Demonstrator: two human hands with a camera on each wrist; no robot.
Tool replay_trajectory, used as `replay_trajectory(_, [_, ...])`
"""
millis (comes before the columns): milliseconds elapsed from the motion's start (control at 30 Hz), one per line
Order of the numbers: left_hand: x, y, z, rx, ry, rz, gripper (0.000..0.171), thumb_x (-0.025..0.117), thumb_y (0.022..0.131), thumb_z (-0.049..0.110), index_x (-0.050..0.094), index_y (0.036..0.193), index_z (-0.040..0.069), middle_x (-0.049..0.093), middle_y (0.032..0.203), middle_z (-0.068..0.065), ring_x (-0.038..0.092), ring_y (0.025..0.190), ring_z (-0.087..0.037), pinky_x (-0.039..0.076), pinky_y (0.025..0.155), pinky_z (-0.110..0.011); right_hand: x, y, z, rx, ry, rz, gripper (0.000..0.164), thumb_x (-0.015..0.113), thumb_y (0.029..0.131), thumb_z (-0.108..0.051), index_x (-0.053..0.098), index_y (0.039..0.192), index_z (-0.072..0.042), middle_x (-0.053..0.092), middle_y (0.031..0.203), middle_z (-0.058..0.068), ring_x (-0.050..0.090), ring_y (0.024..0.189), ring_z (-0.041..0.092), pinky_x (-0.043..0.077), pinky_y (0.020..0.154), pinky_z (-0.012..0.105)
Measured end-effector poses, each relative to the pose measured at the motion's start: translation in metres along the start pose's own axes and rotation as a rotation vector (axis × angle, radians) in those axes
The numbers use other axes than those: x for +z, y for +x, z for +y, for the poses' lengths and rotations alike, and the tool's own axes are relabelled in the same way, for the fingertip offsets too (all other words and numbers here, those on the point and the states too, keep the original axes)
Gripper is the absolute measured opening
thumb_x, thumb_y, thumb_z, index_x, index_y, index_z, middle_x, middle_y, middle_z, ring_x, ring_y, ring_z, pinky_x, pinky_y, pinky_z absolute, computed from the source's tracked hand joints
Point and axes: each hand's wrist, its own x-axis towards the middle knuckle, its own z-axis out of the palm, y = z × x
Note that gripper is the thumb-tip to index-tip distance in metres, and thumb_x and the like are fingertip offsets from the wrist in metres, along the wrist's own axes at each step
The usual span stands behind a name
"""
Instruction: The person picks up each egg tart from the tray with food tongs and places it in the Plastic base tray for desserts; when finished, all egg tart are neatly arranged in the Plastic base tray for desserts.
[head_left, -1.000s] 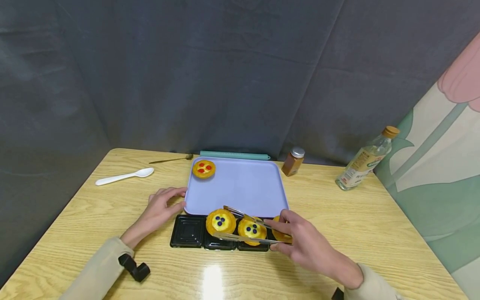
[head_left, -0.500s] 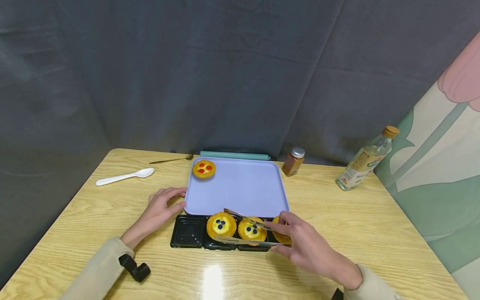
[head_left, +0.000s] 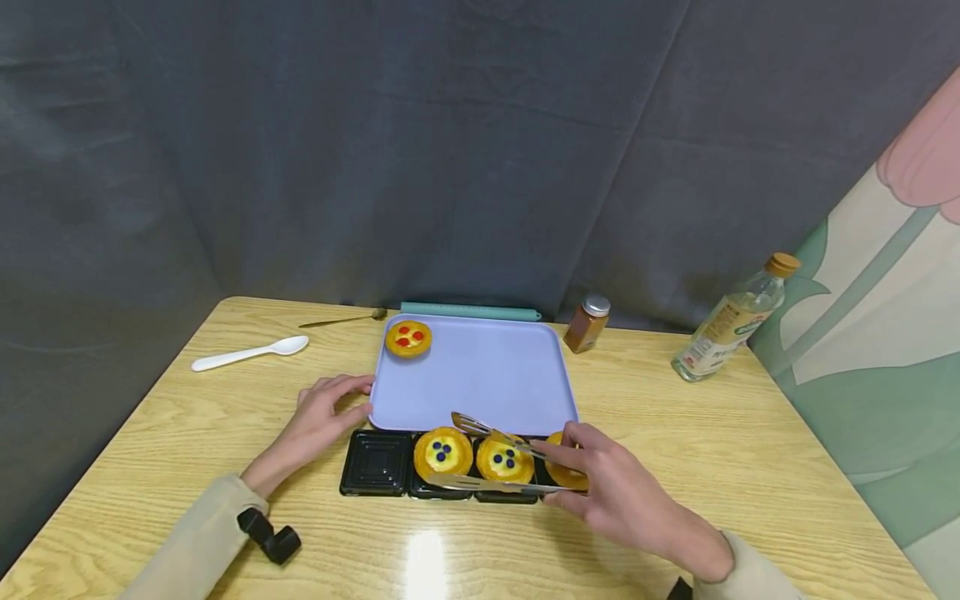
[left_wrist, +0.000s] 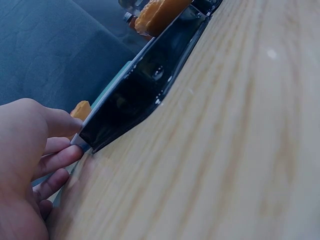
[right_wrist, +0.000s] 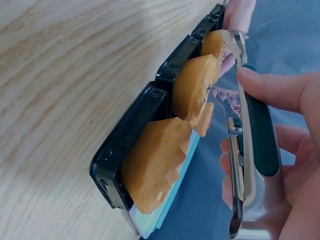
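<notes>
My right hand (head_left: 626, 496) grips metal tongs (right_wrist: 257, 190) with dark green grips, thumb on one arm and fingers at the other. The tongs' arms stand apart, straddling two egg tarts with blue dots in the head view: the left tart (head_left: 442, 452) and the middle tart (head_left: 505, 459). These sit in neighbouring compartments of a black plastic container (head_left: 375, 462), whose leftmost compartment shows bare. A third tart (head_left: 562, 471) lies at the right end, partly hidden by my right hand. My left hand (head_left: 322, 421) touches the left edge of a lavender tray (head_left: 487, 375) with thumb and fingers.
A tart with red dots (head_left: 408, 339) sits in the tray's far left corner. Beyond are a teal bar (head_left: 471, 311), a thin dark spoon (head_left: 341, 319), a white spoon (head_left: 251, 353), a spice jar (head_left: 587, 323) and a glass bottle (head_left: 727, 325), with a grey curtain behind.
The left blue-dotted tart has come down slightly into its compartment. The tongs' arms have spread a little wider around it. My left hand keeps its place at the tray.
</notes>
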Motion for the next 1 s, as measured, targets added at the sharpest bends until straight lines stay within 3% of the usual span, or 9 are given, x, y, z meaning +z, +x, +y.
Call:
replay_trajectory(233, [0.0,0.001,0.0,0.002,0.002,0.001,0.043,0.072,0.094,0.017,0.064,0.134,0.003,0.069,0.115,-0.005,0.053,0.117,-0.033,0.025,0.09,-0.048,-0.007,-0.002,-0.001,-0.004,0.04,0.023,0.054,0.088,0.077,-0.013,0.071,0.129,-0.01,0.049,0.091,-0.006,0.049,0.079,0.013,0.042,0.063,0.022])
replay_trajectory(467, [-0.001,0.0,0.0,0.01,0.007,0.006,0.043,0.072,0.094,0.016,0.064,0.134,0.003,0.069,0.115,-0.005,0.053,0.116,-0.033,0.025,0.089,-0.048,-0.012,0.003,-0.002,0.025,0.049,0.083,0.054,0.089,0.077,-0.015,0.07,0.128,-0.009,0.057,0.109,-0.006,0.051,0.089,0.012,0.044,0.067,0.025])
replay_trajectory(833, [-0.001,-0.001,0.0,0.001,0.008,0.0,0.043,0.071,0.094,0.017,0.064,0.134,0.003,0.068,0.116,-0.006,0.052,0.117,-0.033,0.025,0.088,-0.046,-0.013,0.021,-0.001,0.066,0.047,0.138,0.057,0.09,0.077,-0.019,0.07,0.13,-0.011,0.048,0.089,-0.007,0.044,0.075,0.012,0.038,0.059,0.024])
replay_trajectory(1000, [-0.001,-0.001,0.001,-0.006,0.006,-0.003,0.044,0.071,0.095,0.019,0.063,0.135,0.003,0.068,0.117,-0.005,0.052,0.118,-0.033,0.025,0.088,-0.046,-0.012,0.035,0.003,0.041,0.035,0.158,0.057,0.09,0.076,-0.017,0.07,0.128,-0.008,0.055,0.094,-0.004,0.047,0.077,0.014,0.04,0.061,0.026])
